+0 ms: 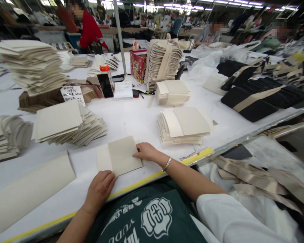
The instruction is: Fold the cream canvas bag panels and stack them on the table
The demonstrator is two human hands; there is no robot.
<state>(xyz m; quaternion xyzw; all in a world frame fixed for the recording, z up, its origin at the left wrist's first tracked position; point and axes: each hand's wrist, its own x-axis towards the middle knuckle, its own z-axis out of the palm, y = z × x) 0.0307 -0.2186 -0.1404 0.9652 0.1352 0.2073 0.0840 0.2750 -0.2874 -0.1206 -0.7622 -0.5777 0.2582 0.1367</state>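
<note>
A cream fabric-like panel [125, 156], folded or overlapped with a paler strip on its left, lies flat on the table in front of me. My right hand [146, 152] pinches its right edge between thumb and fingers. At the near left corner rests my left hand [102, 185], its fingers curled together against the panel's edge; the thumb is hidden. A stack of similar folded panels [186, 123] sits to the right. Left of my hands lies one long loose cream panel [36, 189].
Piles of cream pieces [60, 119] and a tall stack [35, 64] stand at left. Farther back are a phone [105, 85], a red box [138, 65] and a strapped bundle [163, 62]. Black bundles [258, 98] lie at right. Yellow tape [197, 155] marks the table's near edge.
</note>
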